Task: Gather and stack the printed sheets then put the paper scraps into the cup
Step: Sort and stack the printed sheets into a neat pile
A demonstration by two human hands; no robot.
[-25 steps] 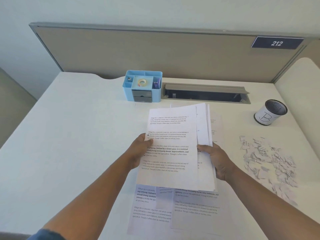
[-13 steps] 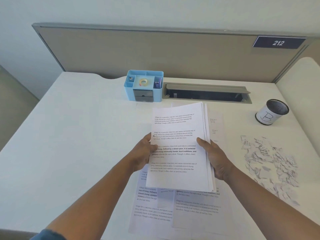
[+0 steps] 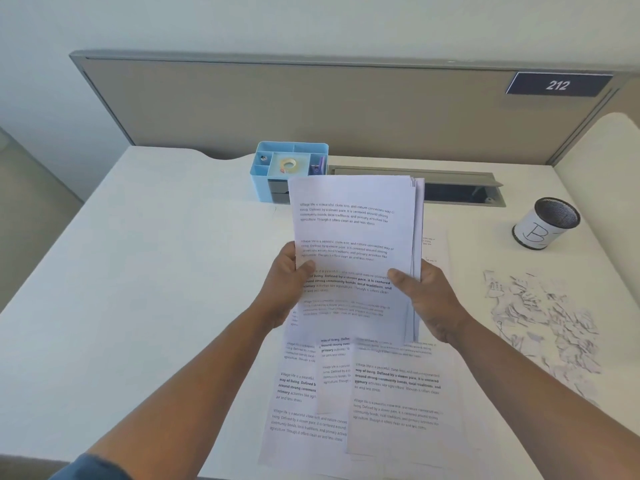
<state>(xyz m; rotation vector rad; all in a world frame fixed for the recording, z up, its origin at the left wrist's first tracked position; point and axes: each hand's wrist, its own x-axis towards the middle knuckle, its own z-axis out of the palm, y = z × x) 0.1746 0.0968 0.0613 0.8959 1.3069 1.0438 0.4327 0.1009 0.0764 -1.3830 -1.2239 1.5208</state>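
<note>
White printed sheets form the stack (image 3: 356, 244) I hold raised over the desk (image 3: 138, 271) at centre frame. My left hand (image 3: 287, 289) grips its 9 o'clock edge, thumb curled onto the top page, the other fingers hidden behind the paper. My right hand (image 3: 426, 299) grips the 3 o'clock edge the same way, thumb pressed flat on the page, fingers wrapped behind. The sheet edges at 3 o'clock are slightly fanned, not flush.

Head view, remaining items: loose printed sheets (image 3: 381, 393) lie overlapped on the desk at 6 o'clock of the stack, beneath my forearms. One more sheet (image 3: 436, 244) lies flat at 3 o'clock, partly hidden by the stack. Paper scraps (image 3: 540, 320) are scattered at 3 to 4 o'clock, well apart from both hands. The cup (image 3: 543, 225) stands upright at 2 o'clock, beyond the scraps.

Legible writing: the pages repeat paragraphs opening "Village life is a peaceful, close-knit, and nature-connected way of living". The cup bears a hand-drawn "B". A dark plate (image 3: 557, 85) on the partition (image 3: 311, 105) reads "212". A blue organiser (image 3: 273, 181) at 12 o'clock holds a tape roll (image 3: 288, 164).
</note>
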